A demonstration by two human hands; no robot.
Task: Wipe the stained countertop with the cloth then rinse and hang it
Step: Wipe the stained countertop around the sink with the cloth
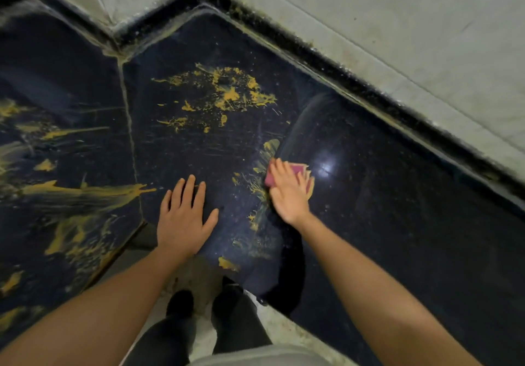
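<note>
Flat grip, right hand (pixel 288 193) pressing cloth (pixel 299 170), left hand (pixel 181 218) on countertop (pixel 397 195)

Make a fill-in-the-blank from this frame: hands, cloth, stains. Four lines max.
1. The cloth under the right hand is ____ in colour.
2. The left hand rests flat on the countertop and holds ____.
3. The stains are ____ in colour.
4. The stain-free part of the countertop lies to the person's ____ of the cloth.

Missing words: pink; nothing; yellow; right.
</note>
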